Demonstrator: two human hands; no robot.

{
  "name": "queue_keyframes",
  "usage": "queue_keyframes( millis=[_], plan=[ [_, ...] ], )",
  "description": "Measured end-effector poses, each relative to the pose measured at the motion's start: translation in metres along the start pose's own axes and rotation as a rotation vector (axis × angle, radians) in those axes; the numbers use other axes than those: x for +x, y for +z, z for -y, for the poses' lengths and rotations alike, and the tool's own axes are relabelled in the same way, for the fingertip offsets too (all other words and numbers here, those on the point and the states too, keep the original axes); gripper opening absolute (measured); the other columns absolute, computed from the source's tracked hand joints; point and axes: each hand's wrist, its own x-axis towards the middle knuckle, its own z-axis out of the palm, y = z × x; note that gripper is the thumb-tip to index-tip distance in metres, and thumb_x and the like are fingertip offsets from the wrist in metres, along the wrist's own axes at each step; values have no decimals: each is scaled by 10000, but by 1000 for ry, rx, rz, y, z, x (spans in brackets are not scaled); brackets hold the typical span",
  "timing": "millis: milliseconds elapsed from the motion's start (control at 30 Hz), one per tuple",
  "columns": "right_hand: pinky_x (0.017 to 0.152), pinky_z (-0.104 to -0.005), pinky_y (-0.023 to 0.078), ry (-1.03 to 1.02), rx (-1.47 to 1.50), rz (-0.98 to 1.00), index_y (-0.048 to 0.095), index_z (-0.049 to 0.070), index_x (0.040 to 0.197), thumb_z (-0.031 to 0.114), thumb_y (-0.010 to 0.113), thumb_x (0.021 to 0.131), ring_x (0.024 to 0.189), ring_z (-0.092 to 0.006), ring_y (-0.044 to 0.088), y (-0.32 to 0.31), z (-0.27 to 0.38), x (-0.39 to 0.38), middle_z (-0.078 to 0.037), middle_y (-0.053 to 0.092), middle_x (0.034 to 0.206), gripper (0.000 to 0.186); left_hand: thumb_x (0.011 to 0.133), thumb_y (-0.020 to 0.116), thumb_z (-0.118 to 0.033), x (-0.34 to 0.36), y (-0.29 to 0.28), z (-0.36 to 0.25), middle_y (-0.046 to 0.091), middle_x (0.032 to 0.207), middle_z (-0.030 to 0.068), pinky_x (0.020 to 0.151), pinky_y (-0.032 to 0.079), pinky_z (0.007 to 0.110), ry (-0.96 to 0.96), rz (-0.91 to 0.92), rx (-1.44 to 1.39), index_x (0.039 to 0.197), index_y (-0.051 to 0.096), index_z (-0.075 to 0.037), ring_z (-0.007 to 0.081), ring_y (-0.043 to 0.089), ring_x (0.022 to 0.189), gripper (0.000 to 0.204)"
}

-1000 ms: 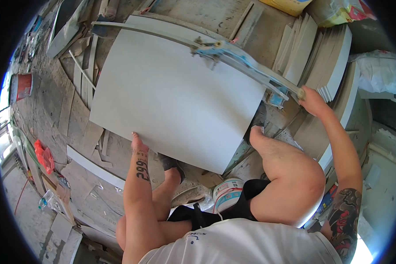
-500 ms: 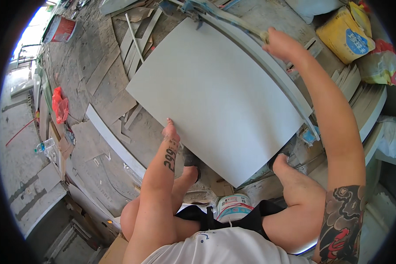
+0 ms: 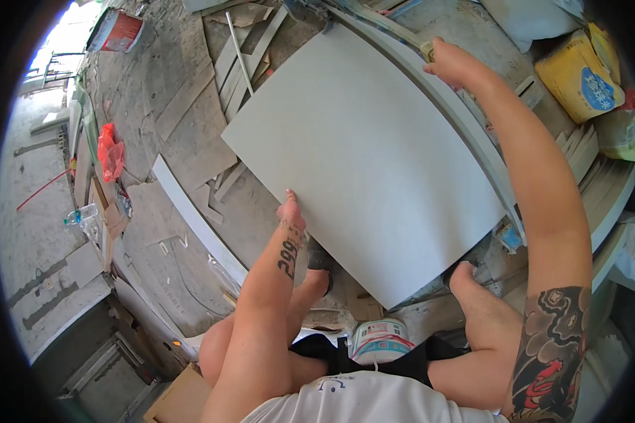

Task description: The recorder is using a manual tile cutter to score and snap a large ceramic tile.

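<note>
A large pale grey-white sheet (image 3: 374, 155) lies flat in front of me, its far right side against a long narrow white rail (image 3: 466, 123). My left hand (image 3: 291, 210) is closed on the sheet's near left edge, thumb on top; the fingers underneath are hidden. My right hand (image 3: 455, 65) is wrapped round the yellowish end of a long bar (image 3: 388, 27), just beyond the rail. That bar runs up and left to a bluish metal fitting (image 3: 310, 10), partly cut off by the picture's upper edge.
Scrap strips (image 3: 250, 67) and a thin white rod (image 3: 240, 53) litter the floor beyond the sheet. A curved white strip (image 3: 194, 211) lies left, near a red plastic bag (image 3: 110, 151). Stacked strips and a yellow bag (image 3: 578, 77) stand right. A white tub (image 3: 381, 340) sits between my legs.
The whole view has shifted, so most things appear farther right. Against the surroundings, my right hand and the bar's end have moved slightly left, toward the sheet. My left hand keeps its hold.
</note>
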Motion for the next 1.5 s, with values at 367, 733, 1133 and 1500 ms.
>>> queue_keyframes(
  millis=[367,733,1133,1500],
  plan=[
    [862,-442,431,-173,-219,-287,411,-25,1193,500,555,801,986,-405,542,19,-15,-18,-257,571,1046,671,791,576,-545,-20,-15,-6,365,1351,195,978,359,475,13,-18,64,1306,294,73,327,423,1194,853],
    [961,-528,309,-103,-461,-325,276,45,1346,611,544,754,1228,-366,353,25,-23,-10,-227,355,1339,862,806,610,-473,-28,1,-11,427,1302,186,935,402,408,17,-25,-18,1264,371,81,290,470,1138,758],
    [863,-490,404,-253,-431,-667,262,-16,1300,518,604,756,1099,-393,474,40,-25,-21,-266,475,1187,835,799,608,-488,-10,-19,8,404,1319,199,949,380,461,97,-33,86,1292,313,83,326,431,1179,810],
    [726,-475,463,-69,-163,-296,548,-1,900,355,561,827,847,-397,586,9,2,-14,-230,617,887,363,799,625,-456,-11,-3,6,464,1257,199,886,430,413,157,-75,290,1254,376,77,310,501,1100,743]
  ],
)
